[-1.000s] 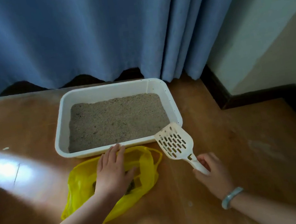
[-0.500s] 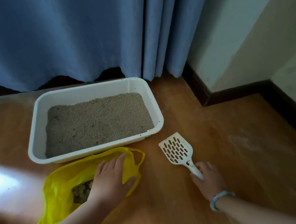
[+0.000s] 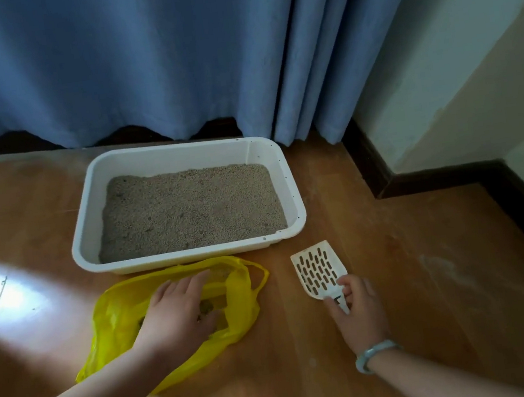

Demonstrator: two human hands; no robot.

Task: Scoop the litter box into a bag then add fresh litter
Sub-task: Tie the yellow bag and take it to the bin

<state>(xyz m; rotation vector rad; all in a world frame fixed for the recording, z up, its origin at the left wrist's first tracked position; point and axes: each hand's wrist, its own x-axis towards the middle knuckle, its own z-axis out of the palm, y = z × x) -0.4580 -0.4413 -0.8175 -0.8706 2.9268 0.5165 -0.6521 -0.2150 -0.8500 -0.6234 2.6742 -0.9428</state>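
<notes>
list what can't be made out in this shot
- bag contents, head view: the left hand lies over the opening; only a few dark bits show.
- scoop handle, head view: the right hand grips it and hides most of it.
- litter in the box, head view: too fine and blurred to tell whether any clumps are in it.

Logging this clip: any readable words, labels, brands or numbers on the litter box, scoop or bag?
No readable text in this frame.
On the litter box: none, plain white.
On the yellow bag: none visible.
On the scoop: a small dark mark on the handle by the right hand, too blurred to read.
</notes>
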